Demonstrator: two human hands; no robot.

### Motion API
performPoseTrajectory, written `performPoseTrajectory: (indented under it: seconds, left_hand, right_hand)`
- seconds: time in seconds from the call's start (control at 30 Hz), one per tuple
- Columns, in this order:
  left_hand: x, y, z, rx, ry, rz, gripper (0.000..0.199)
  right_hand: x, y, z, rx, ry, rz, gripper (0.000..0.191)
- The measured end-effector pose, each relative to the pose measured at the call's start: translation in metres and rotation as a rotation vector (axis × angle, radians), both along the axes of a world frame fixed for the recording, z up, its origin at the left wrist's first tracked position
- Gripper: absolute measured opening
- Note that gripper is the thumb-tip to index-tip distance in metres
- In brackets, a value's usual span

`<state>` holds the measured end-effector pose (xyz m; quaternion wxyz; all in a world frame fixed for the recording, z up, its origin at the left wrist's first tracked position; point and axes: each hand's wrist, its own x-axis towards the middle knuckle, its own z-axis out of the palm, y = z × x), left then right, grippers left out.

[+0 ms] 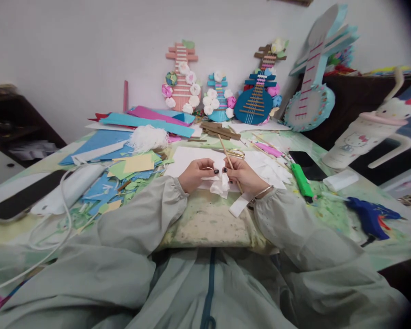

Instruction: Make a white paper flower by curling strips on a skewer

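Nearest to us, on this side of the white sheet (pixel 178 161), a loose white strip (pixel 239 206) lies by the right wrist on the counter (pixel 208 224). Over the near edge of the sheet, we see the left hand (pixel 201 173) with thumb and fingers closed in a pinch on a crinkled white paper piece (pixel 220 187); the right hand (pixel 244 176) pinches its other side and also has hold of a thin wooden stick (pixel 226 153). We judge the piece to be partly shaped: it is folded and puckered, but its ends hang loose, so forming and fastening seem left. Right of the sheet, a pile of white strips (pixel 269 170) looks unworked. Gold-handled scissors (pixel 235 152) lie at the sheet's far edge. Well beyond the sheet, against the wall, a pink paper instrument (pixel 181 101) and a small light-blue instrument (pixel 220 103) already bear white flowers (pixel 194 101).
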<state>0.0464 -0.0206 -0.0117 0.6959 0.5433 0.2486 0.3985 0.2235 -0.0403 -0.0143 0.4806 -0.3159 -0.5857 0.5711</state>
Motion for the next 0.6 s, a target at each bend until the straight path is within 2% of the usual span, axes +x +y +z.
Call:
performPoseTrajectory:
  seconds: [0.3, 0.5, 0.6]
  left_hand:
    - [-0.002, 0.004, 0.001, 0.044, 0.076, 0.054, 0.031]
    - [-0.008, 0.006, 0.004, 0.100, 0.142, 0.007, 0.029]
    - [-0.011, 0.008, 0.006, 0.136, 0.180, -0.072, 0.031]
  right_hand:
    - [0.001, 0.000, 0.000, -0.012, -0.071, 0.013, 0.024]
    - [0.004, -0.001, 0.001, 0.003, -0.180, -0.005, 0.019]
    - [0.003, -0.001, 0.000, 0.037, -0.180, -0.041, 0.017]
